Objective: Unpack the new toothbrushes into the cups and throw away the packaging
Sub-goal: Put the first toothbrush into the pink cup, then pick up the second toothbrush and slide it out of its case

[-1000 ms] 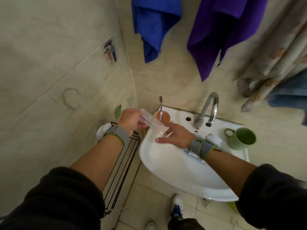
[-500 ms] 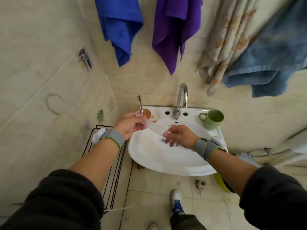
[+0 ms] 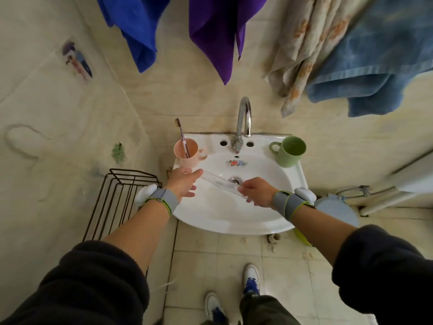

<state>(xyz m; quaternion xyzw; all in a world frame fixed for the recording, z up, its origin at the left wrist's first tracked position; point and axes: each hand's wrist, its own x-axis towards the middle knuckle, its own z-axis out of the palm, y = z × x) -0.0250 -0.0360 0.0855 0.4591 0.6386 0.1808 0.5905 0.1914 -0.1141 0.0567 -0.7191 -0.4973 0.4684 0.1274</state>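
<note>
A clear plastic toothbrush package [image 3: 220, 182] lies slanted over the white sink [image 3: 234, 221]. My left hand [image 3: 181, 181] grips its upper left end and my right hand [image 3: 257, 192] grips its lower right end. I cannot tell whether a brush is inside. On the sink's back left corner a pink cup [image 3: 186, 154] holds a pink toothbrush [image 3: 182, 134] standing upright. A green mug [image 3: 290, 151] on the back right corner looks empty.
A chrome tap [image 3: 243, 120] rises at the back of the sink. A dark wire rack [image 3: 117, 200] stands left of the sink against the wall. A round blue lid [image 3: 337, 209] shows low on the right. Towels hang above; my shoes are on the tiled floor.
The view has swung right and pulled back, so the sink sits centred. My hands have come down over the basin with the package, away from the pink cup.
</note>
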